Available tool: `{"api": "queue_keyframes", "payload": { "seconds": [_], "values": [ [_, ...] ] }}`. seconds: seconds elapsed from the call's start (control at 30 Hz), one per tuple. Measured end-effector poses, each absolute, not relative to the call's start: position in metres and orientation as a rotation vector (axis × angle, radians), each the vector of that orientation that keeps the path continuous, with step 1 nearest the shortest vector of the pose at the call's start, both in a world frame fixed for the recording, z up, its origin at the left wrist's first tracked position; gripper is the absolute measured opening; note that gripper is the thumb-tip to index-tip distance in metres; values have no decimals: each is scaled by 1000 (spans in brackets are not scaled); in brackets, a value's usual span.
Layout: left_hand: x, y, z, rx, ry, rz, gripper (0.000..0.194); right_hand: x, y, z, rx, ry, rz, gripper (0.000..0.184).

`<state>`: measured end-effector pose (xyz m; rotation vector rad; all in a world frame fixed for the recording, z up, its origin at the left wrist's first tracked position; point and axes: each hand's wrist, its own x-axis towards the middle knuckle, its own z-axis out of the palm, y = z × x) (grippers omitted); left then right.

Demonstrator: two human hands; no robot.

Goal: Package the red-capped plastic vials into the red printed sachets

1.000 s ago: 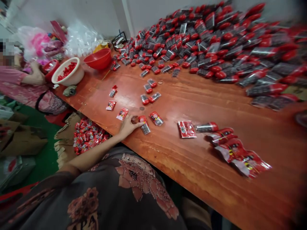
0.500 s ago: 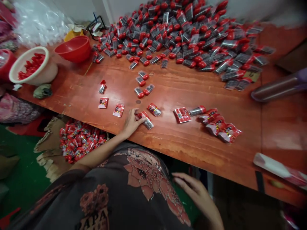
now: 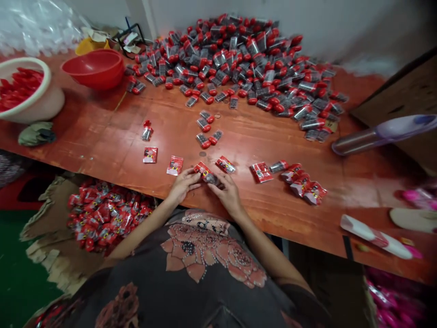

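Note:
Near the table's front edge, my left hand [image 3: 184, 185] pinches the red printed end of a small packet [image 3: 205, 172]. At the packet's other end, which is clear with dark contents, my right hand [image 3: 228, 191] closes its fingers. A similar red packet [image 3: 226, 164] lies just beyond my right hand. To the left lie flat red sachets [image 3: 175, 166] and a small clear container with a red top [image 3: 146, 131]. On the right are another red sachet [image 3: 261, 172], a clear container [image 3: 278, 166] and several overlapping red packets [image 3: 303, 182].
A large heap of red-capped clear containers [image 3: 235, 68] covers the table's back. At left stand a red bowl [image 3: 94, 68] and a white tub [image 3: 56, 91] of red pieces. Below the edge, a torn carton [image 3: 44, 246] holds red packets. A white-and-pink tube [image 3: 375, 237] lies right.
My right hand has come up from below the table edge and taken hold of the packet's clear end. My left hand stays at its red end. The view has shifted right.

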<state>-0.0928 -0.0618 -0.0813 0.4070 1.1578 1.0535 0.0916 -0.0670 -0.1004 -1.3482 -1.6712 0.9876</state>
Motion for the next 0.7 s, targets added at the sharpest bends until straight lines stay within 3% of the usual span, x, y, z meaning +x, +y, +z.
{"api": "queue_keyframes", "payload": {
  "seconds": [0.17, 0.43, 0.7],
  "values": [
    [-91, -40, -69, 329, 1037, 1311, 43, 75, -61, -86, -1255, -1617, 1047, 48],
    [-81, -31, -58, 576, 1023, 1333, 44, 71, -48, -88, -1204, -1449, 1147, 53],
    [-76, -35, -56, 643, 1079, 1203, 44, 78, -49, -92, -1333, -1295, 1224, 28]
  ]
}}
